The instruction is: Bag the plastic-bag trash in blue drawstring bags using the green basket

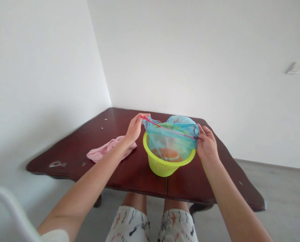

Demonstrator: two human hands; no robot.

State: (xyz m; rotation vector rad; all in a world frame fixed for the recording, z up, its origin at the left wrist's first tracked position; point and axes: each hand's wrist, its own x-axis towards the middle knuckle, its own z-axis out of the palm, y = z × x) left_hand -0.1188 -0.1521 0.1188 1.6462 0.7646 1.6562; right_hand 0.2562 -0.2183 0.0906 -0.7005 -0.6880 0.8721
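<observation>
A yellow-green plastic basket (163, 168) with perforated sides stands near the front of the dark red table. Over its mouth my two hands stretch a thin blue see-through plastic bag (172, 136) with a red drawstring along its edge. My left hand (136, 126) pinches the bag's rim at the left. On the right side, my right hand (207, 139) grips the opposite edge, just outside the basket's rim. Something orange-brown shows blurred through the film inside the basket, and its kind cannot be made out. Part of the bag puffs up behind the basket.
A crumpled pink cloth (104, 150) lies left of the basket, partly behind my left forearm. The wooden table (137, 181) has a scalloped edge and stands against white walls. A white curved rail (12, 208) is at lower left. A white switch (296, 68) is on the wall.
</observation>
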